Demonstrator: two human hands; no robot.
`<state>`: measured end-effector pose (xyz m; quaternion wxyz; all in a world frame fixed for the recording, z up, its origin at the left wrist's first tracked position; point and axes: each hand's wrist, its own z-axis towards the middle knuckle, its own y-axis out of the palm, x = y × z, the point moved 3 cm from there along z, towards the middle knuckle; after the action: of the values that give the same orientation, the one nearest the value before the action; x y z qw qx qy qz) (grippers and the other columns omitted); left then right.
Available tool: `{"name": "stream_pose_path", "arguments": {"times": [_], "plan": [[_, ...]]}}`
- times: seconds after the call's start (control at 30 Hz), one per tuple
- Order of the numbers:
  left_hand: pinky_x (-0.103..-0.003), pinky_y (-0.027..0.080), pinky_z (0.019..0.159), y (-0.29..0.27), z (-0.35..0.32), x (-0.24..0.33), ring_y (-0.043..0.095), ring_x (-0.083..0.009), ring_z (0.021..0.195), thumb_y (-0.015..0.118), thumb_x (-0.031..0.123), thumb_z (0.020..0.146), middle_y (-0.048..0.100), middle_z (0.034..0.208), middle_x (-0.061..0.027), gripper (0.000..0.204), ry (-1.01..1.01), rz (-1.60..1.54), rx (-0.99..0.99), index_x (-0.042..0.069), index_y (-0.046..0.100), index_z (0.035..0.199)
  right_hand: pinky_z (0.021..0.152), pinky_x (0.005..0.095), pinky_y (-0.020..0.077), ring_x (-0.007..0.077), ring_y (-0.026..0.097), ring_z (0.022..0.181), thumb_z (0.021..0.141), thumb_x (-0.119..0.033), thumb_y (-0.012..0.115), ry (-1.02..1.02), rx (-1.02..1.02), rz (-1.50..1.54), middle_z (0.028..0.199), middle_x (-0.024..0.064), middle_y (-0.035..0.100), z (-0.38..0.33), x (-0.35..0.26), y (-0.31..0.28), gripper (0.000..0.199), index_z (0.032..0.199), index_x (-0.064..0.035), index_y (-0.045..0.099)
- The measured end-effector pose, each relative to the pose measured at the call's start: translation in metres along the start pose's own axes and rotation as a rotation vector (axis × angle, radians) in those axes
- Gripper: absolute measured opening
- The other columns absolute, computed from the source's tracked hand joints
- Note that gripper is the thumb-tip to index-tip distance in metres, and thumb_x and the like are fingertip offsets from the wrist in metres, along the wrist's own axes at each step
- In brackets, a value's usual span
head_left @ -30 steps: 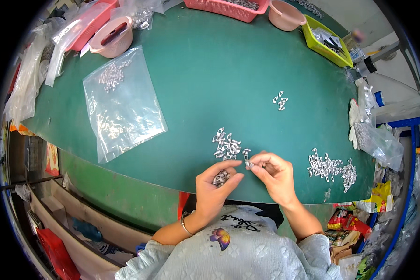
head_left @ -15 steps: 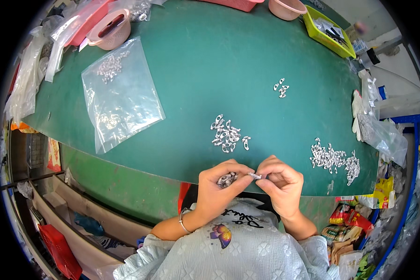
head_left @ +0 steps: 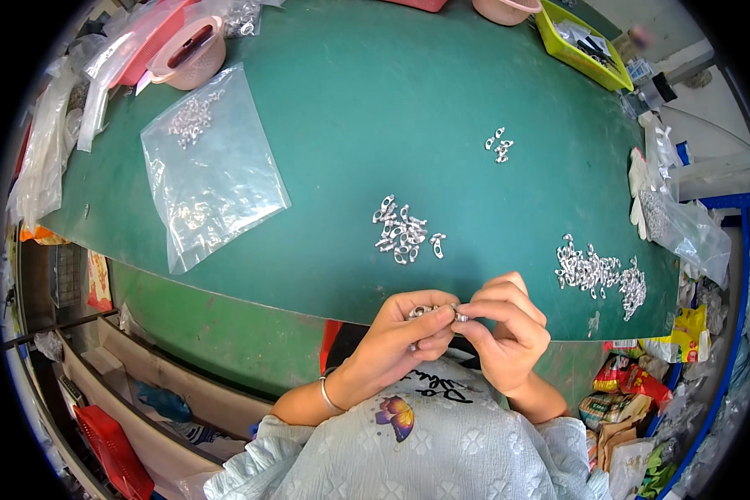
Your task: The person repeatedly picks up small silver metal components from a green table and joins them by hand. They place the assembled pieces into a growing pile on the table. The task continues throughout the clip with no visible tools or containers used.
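Note:
Near the table's front edge my left hand point(head_left: 396, 333) is curled around several small silver metal clasps, lobster-claw in shape. Between its thumb and forefinger sits one clasp point(head_left: 461, 317), and the fingertips of my right hand point(head_left: 508, 333) pinch that same piece from the other side. Just beyond my hands lies a loose pile of clasps point(head_left: 402, 233) on the green table point(head_left: 342, 142). A bigger heap of clasps point(head_left: 596, 273) is to the right, and a small group of clasps point(head_left: 500, 148) lies farther back.
A clear plastic bag point(head_left: 225, 183) with small metal parts lies on the left. Behind it stands a pink basket point(head_left: 200, 62); a yellow-green tray point(head_left: 579, 54) is at the far right. A white glove point(head_left: 637, 196) lies by the right edge. Under the table's left side is a drawer point(head_left: 142, 367).
My hands have come closer together, and my left fingers have closed more over the clasps in the palm. The clasp between my hands is now more covered by fingertips. The view has shifted slightly.

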<state>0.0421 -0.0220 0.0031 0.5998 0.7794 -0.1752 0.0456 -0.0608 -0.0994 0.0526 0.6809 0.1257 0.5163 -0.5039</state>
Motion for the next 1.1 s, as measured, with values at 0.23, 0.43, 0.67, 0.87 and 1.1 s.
{"name": "stream_pose_path", "arguments": {"times": [0.23, 0.43, 0.67, 0.87, 1.1], "plan": [[-0.018, 0.024, 0.046, 0.002, 0.000, 0.000, 0.033, -0.0027, 0.056, 0.053, 0.014, 0.089, 0.044, 0.067, 0.0041, 0.018, 0.014, 0.004, -0.033, 0.000, 0.057, 0.099, 0.059, 0.0299, 0.0355, 0.0193, 0.049, 0.063, 0.056, 0.001, 0.073, -0.072, 0.002, -0.076, 0.071, 0.0048, 0.058, 0.001, -0.004, -0.001, 0.022, 0.076, -0.0016, 0.065], [-0.018, 0.024, 0.047, 0.001, 0.002, -0.003, 0.033, -0.0026, 0.056, 0.054, 0.016, 0.089, 0.043, 0.067, 0.0039, 0.021, 0.003, -0.017, -0.064, -0.002, 0.056, 0.101, 0.058, 0.0293, 0.0338, 0.0190, 0.049, 0.063, 0.055, 0.000, 0.074, -0.095, 0.001, -0.097, 0.070, 0.0033, 0.057, -0.001, -0.005, -0.002, 0.024, 0.077, -0.0032, 0.065], [-0.018, 0.025, 0.047, 0.001, 0.004, -0.003, 0.034, -0.0025, 0.056, 0.053, 0.016, 0.089, 0.044, 0.067, 0.0037, 0.023, 0.009, -0.008, -0.086, -0.002, 0.055, 0.103, 0.059, 0.0294, 0.0337, 0.0189, 0.048, 0.063, 0.055, 0.000, 0.074, -0.095, 0.003, -0.102, 0.070, 0.0033, 0.057, 0.000, -0.005, -0.002, 0.024, 0.078, -0.0032, 0.065], [-0.018, 0.024, 0.047, 0.000, 0.004, -0.003, 0.034, -0.0026, 0.056, 0.053, 0.014, 0.089, 0.044, 0.067, 0.0035, 0.022, 0.021, -0.005, -0.039, -0.002, 0.056, 0.103, 0.059, 0.0300, 0.0362, 0.0197, 0.049, 0.063, 0.056, 0.001, 0.073, -0.080, 0.000, -0.113, 0.070, 0.0044, 0.057, 0.001, -0.005, -0.002, 0.023, 0.077, -0.0026, 0.065], [-0.019, 0.026, 0.046, -0.016, 0.008, -0.002, 0.031, -0.0047, 0.054, 0.051, 0.012, 0.090, 0.036, 0.062, 0.0036, 0.020, 0.151, 0.220, 0.188, -0.002, 0.055, 0.102, 0.065, 0.0320, 0.0415, 0.0221, 0.053, 0.067, 0.061, 0.003, 0.070, -0.061, 0.088, -0.424, 0.071, 0.0077, 0.060, 0.001, 0.009, -0.030, 0.017, 0.075, -0.0011, 0.063]]}}
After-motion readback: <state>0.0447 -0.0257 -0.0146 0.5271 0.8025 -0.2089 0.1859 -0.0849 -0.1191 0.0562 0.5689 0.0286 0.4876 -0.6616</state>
